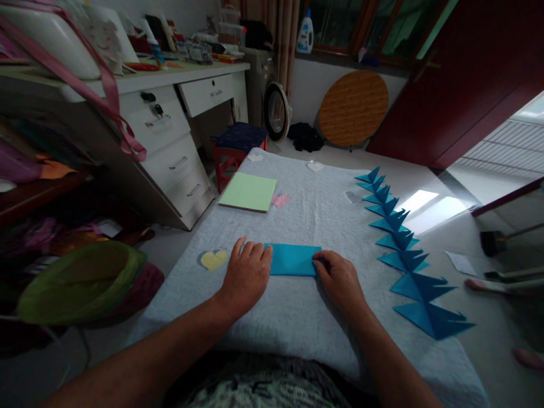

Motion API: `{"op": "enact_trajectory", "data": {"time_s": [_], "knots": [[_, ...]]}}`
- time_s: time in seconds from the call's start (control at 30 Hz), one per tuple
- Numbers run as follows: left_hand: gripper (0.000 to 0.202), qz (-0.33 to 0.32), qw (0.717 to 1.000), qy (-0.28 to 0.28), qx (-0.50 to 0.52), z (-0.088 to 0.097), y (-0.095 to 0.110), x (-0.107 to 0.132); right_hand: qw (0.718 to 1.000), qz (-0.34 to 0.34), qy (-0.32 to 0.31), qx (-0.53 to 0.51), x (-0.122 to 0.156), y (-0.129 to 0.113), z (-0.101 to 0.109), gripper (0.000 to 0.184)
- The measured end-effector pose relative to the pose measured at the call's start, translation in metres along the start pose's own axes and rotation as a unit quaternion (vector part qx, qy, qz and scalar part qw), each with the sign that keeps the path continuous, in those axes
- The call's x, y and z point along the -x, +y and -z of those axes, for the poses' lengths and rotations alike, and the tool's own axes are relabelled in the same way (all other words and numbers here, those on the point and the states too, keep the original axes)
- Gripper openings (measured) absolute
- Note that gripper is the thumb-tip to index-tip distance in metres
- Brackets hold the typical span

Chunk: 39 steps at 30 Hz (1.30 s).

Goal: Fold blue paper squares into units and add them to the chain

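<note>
A folded rectangle of blue origami paper (293, 259) lies on the cloth-covered table in front of me, its long side running left to right. My left hand (250, 269) rests flat over its left end, fingers stretched forward and covering that edge; the thumb is hidden. At the other end, my right hand (338, 275) pinches the paper's right edge between thumb and curled fingers. Along the table's right side stands a row of several blue folded paper cranes (402, 238) with pointed wings. A stack of square light green paper (250, 191) lies beyond my left hand.
The grey tablecloth (314, 323) has heart patches. A red stool (233, 150) stands past the table's far left corner, near a white desk (170, 153). A bin with a green liner (80, 283) is at the left. A round wooden board (353, 109) leans against the back wall.
</note>
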<state>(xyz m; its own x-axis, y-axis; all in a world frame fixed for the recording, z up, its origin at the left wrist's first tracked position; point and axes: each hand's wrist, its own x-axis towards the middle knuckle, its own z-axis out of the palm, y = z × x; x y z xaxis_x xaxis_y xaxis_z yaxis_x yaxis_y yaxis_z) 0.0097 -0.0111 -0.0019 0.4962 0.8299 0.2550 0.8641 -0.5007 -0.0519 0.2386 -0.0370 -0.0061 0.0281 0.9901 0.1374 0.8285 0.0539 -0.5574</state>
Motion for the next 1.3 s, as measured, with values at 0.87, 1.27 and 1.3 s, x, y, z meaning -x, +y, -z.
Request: {"op": "enact_trajectory", "data": {"time_s": [0.87, 1.27, 1.3], "knots": [[0.037, -0.193, 0.981, -0.016, 0.015, -0.003, 0.004, -0.009, 1.0, 0.012, 0.007, 0.018, 0.004, 0.0, -0.001, 0.022], [0.034, -0.193, 0.981, -0.026, 0.003, -0.001, 0.007, -0.01, 0.968, 0.149, -0.015, 0.2, 0.008, -0.022, 0.001, 0.02], [0.034, -0.191, 0.981, -0.028, 0.004, -0.001, 0.008, -0.01, 0.967, 0.151, -0.026, 0.205, 0.01, -0.025, -0.001, 0.02]]}}
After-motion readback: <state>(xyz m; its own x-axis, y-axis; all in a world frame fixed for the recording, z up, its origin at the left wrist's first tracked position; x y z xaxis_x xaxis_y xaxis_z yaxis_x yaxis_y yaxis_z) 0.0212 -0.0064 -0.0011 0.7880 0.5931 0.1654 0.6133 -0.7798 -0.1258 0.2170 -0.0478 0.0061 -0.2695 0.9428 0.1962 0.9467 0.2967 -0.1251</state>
